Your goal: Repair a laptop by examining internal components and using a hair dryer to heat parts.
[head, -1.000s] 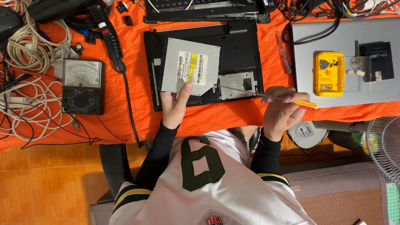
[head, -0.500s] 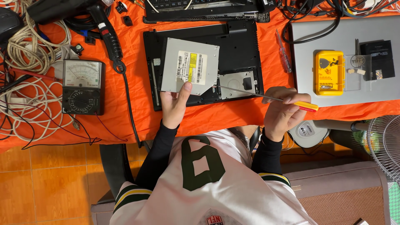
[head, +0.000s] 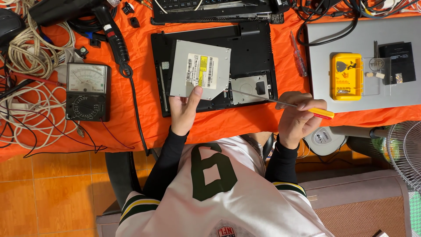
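Note:
My left hand (head: 184, 110) holds a flat silver optical drive (head: 199, 70) by its near edge, thumb on top, above an opened black laptop base (head: 258, 52). My right hand (head: 297, 117) grips a screwdriver (head: 280, 103) with a red and yellow handle. Its long thin shaft points left, and the tip meets the near right corner of the drive. A silver bracket (head: 250, 89) sits in the laptop base just right of the drive.
An orange cloth (head: 140, 127) covers the table. An analog multimeter (head: 87, 91) and tangled cables (head: 22, 57) lie left. A grey closed laptop (head: 394, 92) at right carries a yellow tool case (head: 346, 77). A fan (head: 405, 149) stands at the lower right.

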